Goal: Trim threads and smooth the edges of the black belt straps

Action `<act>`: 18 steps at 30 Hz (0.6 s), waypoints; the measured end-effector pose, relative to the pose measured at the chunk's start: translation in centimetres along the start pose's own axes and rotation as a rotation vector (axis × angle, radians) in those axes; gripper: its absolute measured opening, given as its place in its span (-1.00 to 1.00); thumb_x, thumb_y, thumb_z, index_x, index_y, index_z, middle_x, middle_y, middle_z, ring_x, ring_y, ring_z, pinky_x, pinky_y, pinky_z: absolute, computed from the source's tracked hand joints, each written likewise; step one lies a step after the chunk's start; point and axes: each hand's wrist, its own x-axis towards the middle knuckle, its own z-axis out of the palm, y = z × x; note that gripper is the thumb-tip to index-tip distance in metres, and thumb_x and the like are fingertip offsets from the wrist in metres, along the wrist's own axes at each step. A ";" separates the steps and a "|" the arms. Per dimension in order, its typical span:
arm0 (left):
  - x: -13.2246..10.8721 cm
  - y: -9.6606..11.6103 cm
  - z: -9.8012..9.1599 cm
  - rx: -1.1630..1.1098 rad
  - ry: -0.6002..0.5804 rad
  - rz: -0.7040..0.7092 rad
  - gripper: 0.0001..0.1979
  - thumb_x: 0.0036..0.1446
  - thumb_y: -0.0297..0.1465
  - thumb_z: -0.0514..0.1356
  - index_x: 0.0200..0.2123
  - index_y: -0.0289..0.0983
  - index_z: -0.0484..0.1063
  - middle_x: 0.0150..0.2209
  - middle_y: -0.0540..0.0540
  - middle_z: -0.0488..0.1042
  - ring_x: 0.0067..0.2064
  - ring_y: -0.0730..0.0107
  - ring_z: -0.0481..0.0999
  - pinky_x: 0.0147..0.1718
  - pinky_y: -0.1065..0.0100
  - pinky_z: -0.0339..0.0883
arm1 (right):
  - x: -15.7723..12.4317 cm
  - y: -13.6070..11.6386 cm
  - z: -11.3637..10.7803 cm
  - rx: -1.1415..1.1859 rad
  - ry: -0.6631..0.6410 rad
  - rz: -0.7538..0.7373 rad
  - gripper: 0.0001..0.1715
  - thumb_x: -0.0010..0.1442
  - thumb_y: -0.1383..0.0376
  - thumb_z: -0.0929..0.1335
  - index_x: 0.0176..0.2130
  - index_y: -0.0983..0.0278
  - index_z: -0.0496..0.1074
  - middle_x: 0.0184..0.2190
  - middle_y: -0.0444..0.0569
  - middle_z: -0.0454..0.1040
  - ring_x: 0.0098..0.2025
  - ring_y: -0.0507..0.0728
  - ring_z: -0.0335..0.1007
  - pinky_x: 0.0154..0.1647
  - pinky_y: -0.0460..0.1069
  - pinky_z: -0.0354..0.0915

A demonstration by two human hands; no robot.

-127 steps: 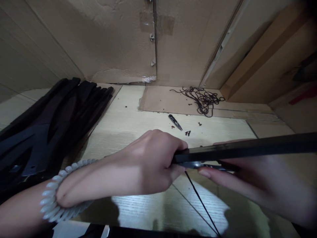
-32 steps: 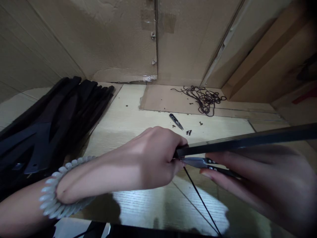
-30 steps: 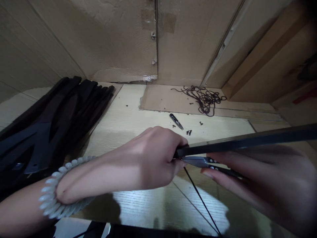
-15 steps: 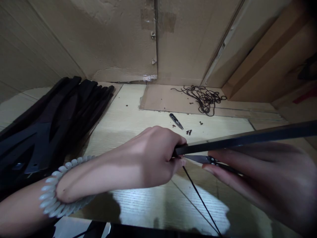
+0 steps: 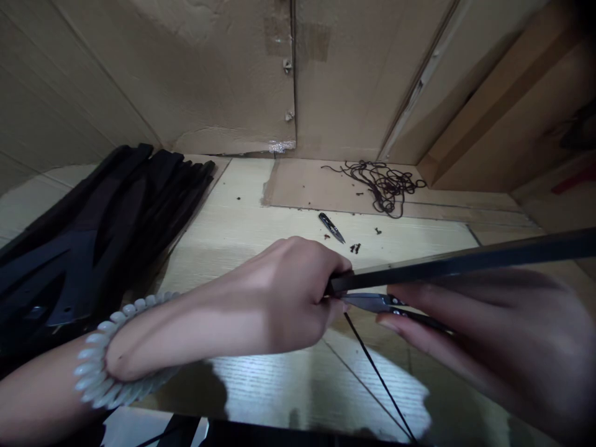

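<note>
My left hand, with a pale coil band on the wrist, is closed around the near end of a long black strip that runs off to the right. From under its fingers a thin black cord stretches down to the bottom edge. My right hand pinches a pair of small thread snips between thumb and fingers, below the strip. The tips of the snips are at my left thumb, beside the strip's end; whether they touch the cord is hidden.
Several dark flat parts are piled at the left. A tangle of dark cord lies at the back, on cardboard. Mid-table are a small pointed blade-like tool and dark scraps. Cardboard walls stand behind.
The snips and my right hand have shifted slightly left, toward my left thumb, and the blades look closer together. My left hand keeps its place.
</note>
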 end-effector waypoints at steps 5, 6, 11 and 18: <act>-0.1 0.1 -0.1 0.033 0.021 -0.007 -0.79 0.16 -0.37 0.12 -0.53 -0.22 0.31 -0.64 0.12 0.23 -0.61 0.55 0.16 -0.71 0.47 -0.05 | -0.6 0.2 0.0 -0.132 0.015 0.029 -0.69 0.40 0.26 0.25 -0.39 0.18 0.40 -0.55 -0.17 0.50 -0.59 0.03 0.37 -0.56 -0.01 0.17; 0.0 0.1 -0.1 0.035 0.028 -0.006 -0.79 0.15 -0.37 0.12 -0.54 -0.22 0.30 -0.65 0.12 0.23 -0.62 0.55 0.16 -0.71 0.46 -0.05 | -0.7 0.3 0.0 -0.160 0.014 0.033 -0.70 0.41 0.23 0.25 -0.37 0.18 0.41 -0.54 -0.16 0.51 -0.58 0.04 0.38 -0.55 -0.01 0.18; 0.0 0.1 0.0 0.015 0.011 -0.011 -0.83 0.14 -0.38 0.13 -0.50 -0.21 0.34 -0.61 0.11 0.30 -0.58 0.53 0.22 -0.67 0.45 0.01 | -0.4 0.3 0.1 -0.082 0.006 0.018 -0.72 0.42 0.14 0.25 -0.23 0.15 0.49 -0.52 -0.19 0.52 -0.54 0.01 0.40 -0.51 -0.08 0.26; -0.3 0.1 -0.1 -0.032 -0.006 -0.003 -0.87 0.13 -0.42 0.11 -0.47 -0.22 0.36 -0.61 0.11 0.26 -0.59 0.55 0.18 -0.67 0.47 -0.04 | 0.7 0.3 0.3 -0.117 0.038 -0.026 -0.58 0.42 0.13 0.22 -0.34 0.21 0.53 -0.50 -0.13 0.58 -0.54 0.09 0.46 -0.43 0.00 0.35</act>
